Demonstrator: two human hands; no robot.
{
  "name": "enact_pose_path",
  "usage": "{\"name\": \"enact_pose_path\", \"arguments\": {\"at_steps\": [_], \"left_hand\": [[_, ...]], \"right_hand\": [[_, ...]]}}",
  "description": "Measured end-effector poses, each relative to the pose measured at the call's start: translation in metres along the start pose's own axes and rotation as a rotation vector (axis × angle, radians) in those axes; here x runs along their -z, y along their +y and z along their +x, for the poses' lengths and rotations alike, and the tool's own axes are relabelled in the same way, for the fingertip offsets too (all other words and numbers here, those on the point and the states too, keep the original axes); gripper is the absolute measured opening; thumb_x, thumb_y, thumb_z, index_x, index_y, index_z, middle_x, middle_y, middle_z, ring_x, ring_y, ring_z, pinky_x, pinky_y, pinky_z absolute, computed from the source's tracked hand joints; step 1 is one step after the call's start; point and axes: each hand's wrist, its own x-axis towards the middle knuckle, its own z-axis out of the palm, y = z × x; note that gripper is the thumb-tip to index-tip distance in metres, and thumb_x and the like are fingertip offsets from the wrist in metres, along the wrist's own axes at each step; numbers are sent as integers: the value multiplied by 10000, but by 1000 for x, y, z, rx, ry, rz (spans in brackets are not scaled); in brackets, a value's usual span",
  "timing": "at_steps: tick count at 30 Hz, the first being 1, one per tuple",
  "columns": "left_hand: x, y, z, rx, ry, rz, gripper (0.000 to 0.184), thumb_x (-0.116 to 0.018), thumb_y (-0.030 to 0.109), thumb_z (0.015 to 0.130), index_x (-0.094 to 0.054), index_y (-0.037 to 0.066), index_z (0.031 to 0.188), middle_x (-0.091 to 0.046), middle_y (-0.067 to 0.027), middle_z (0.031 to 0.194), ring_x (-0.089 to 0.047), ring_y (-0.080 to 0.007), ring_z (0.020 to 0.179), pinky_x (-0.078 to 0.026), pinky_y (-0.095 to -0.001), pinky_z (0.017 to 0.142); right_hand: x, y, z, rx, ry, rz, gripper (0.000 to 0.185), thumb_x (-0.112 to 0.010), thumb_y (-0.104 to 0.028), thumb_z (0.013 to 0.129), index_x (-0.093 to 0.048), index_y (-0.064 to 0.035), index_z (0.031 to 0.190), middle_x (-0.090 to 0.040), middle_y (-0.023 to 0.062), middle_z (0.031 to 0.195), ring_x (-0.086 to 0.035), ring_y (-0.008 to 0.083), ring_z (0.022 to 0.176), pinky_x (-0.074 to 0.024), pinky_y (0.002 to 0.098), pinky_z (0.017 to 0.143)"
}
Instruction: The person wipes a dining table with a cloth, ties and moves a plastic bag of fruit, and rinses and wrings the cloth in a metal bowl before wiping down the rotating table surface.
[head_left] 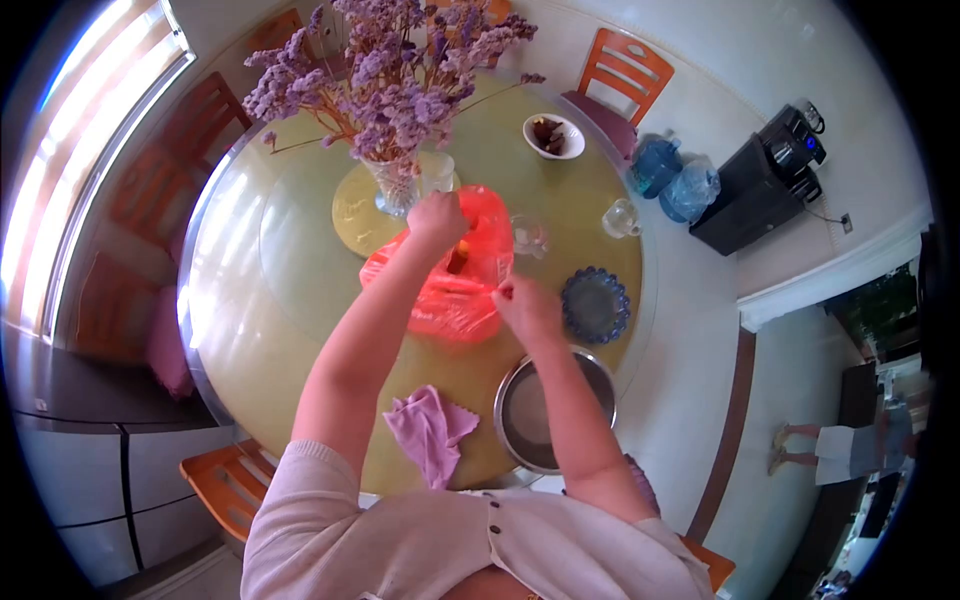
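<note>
A red plastic bag (455, 305) stands on the round glass-topped table (300, 330), its mouth held apart between my two hands. My left hand (438, 220) is closed on the far left part of the rim. With a pinch, my right hand (528, 310) grips the near right edge. Something orange and dark shows inside the bag, too covered to name. Just beyond my left hand is a glass vase (393, 188) of dried purple flowers (400, 100). A blue scalloped glass plate (595, 305) lies to the right of my right hand.
Under my right forearm sits a round metal pan (525, 415), with a pink cloth (430, 432) to its left. Farther off are a white bowl (553, 136) of dark items and a glass mug (620, 218). Chairs (625, 75) surround the table; a person (850, 453) stands far right.
</note>
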Motion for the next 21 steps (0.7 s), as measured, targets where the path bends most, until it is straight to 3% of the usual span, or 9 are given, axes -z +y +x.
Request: {"name": "enact_pose_path", "arguments": {"at_steps": [3,5,9,10,11,13,14,16,21], "left_hand": [[19,-34,-16,-169,-260,-53,425,-660,341,815,-641,10,1080,-688,-144,903,-681,-316,780,-552,-364,740],[20,-41,-39,-27,-420,-1045,353,-628,305,869,-610,-8,1031,-675,-103,903,-657,-262,697,-543,-333,684],[-5,-35,-59,-59,-405,-1235,335,-544,193,939,-544,-32,1186,-635,-132,1076,-639,-225,933,-518,-332,843],[-29,-43,-47,-129,-499,-990,384,-474,124,949,-477,-29,1301,-590,-149,1185,-593,-209,1057,-476,-312,924],[-68,-64,-44,-472,-244,-780,298,-457,150,938,-555,4,1178,-607,-87,1097,-564,-144,962,-460,-299,854],[-35,-41,-84,-282,-188,-980,322,-396,82,928,-544,5,1203,-599,-93,1110,-553,-146,965,-454,-292,848],[-26,-43,-86,-292,-195,-974,322,-396,82,928,-544,5,1203,-599,-93,1110,-553,-146,965,-454,-292,848],[-16,-54,-89,-52,-367,-1362,332,-385,83,933,-528,-8,1218,-612,-103,1062,-592,-151,934,-472,-286,826],[-11,-66,-96,-11,-333,-1403,259,-430,90,930,-525,-14,1147,-626,-86,991,-627,-157,844,-509,-293,771]], "right_hand": [[-1,1,-4,105,32,80,168,-690,-171,797,-661,-33,888,-680,123,835,-656,290,753,-522,368,701],[1,-7,-12,176,46,150,147,-692,-136,790,-655,-24,878,-672,117,822,-649,291,743,-521,363,693],[14,-44,-22,666,35,99,95,-661,-48,791,-611,-10,862,-648,105,851,-636,259,765,-507,346,693],[12,-50,-20,866,121,121,93,-649,-32,795,-597,-9,868,-641,105,867,-636,244,786,-502,343,700],[10,-54,-20,857,127,121,93,-649,-32,795,-597,-9,868,-641,105,867,-636,244,786,-502,343,700],[5,-56,0,805,195,182,83,-623,-27,831,-578,-20,900,-637,107,869,-633,230,821,-491,335,722],[0,-63,10,604,109,326,79,-597,-20,856,-565,-27,928,-633,118,873,-629,244,835,-485,324,740],[-12,-62,31,600,44,412,77,-581,-54,868,-564,-23,936,-637,133,899,-629,276,845,-486,347,742],[-47,-68,79,501,-129,414,125,-541,-120,893,-567,-14,955,-650,162,948,-639,290,882,-487,364,760]]}}
